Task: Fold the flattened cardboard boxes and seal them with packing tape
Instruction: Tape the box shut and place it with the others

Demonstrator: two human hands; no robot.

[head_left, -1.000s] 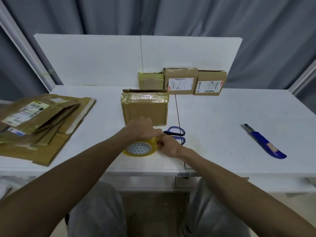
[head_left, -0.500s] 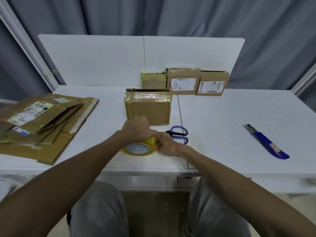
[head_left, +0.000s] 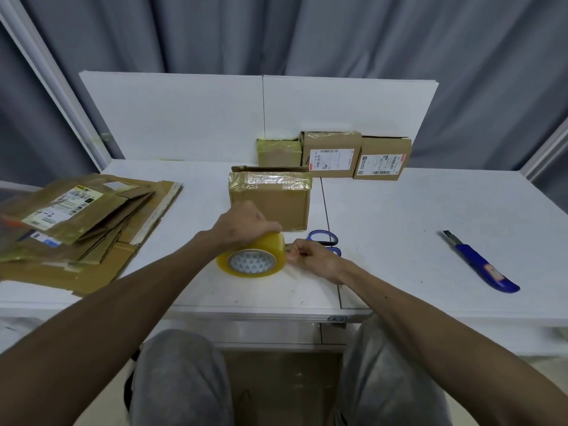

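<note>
We clamp the tape roll (head_left: pixel 251 256) under our left hand (head_left: pixel 246 224) at the table's (head_left: pixel 399 241) near edge | right hand (head_left: pixel 310 256) pinches at the roll's side, apparently the tape end | box (head_left: pixel 270 201) stands just behind, scissors (head_left: pixel 324 241) beside | risk: the tape end may tear or re-stick if we pull askew.

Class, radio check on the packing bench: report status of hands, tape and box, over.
Left hand clamped on the tape roll. Right hand pinching at the roll's edge, tape end not discernible. Taped box stands just behind. Scissors lie beside right hand, not blocking.
</note>
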